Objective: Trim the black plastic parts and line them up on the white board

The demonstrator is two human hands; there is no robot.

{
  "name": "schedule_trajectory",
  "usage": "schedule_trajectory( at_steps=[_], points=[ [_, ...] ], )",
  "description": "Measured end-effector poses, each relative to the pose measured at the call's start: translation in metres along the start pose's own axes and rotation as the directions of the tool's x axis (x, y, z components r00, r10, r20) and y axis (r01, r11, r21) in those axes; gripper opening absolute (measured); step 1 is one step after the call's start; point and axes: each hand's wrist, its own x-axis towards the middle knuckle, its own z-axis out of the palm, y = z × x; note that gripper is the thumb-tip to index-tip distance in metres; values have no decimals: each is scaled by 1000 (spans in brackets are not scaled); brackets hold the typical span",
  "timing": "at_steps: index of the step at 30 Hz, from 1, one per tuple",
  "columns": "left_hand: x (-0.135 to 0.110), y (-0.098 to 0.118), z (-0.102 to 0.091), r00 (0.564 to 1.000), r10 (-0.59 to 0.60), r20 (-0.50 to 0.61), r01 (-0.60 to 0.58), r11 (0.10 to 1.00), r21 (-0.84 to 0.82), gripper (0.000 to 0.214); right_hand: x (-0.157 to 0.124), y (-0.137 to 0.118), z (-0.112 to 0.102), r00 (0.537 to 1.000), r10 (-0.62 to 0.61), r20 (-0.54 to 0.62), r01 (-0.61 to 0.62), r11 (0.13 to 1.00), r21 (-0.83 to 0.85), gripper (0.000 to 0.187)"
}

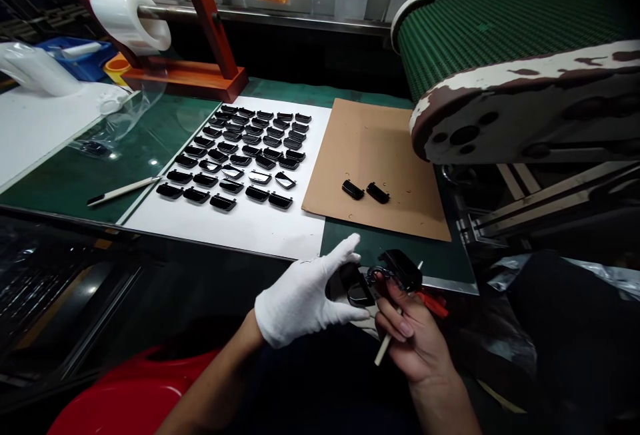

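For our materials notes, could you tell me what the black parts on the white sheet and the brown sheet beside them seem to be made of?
The black parts look like moulded plastic in high gloss, judging by their sharp reflected highlights, though that is uncertain. The brown sheet looks like matte kraft card: flat, unglazed, with no shine.

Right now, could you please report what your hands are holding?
Left hand, gloved: glossy black plastic part. Right hand, bare: second black part, white-handled tool. Red object nearby.
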Motion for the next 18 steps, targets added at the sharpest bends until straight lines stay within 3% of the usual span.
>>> schedule_trajectory(
  at_steps=[13,18],
  points=[
    [5,7,-6,999,-21,43,17,997,79,98,-5,6,-4,991,-129,43,133,984,-118,20],
    [7,7,-6,998,-1,64,-6,993,114,100,-6,5,-4,983,-177,57,184,967,-175,30]
  ],
)
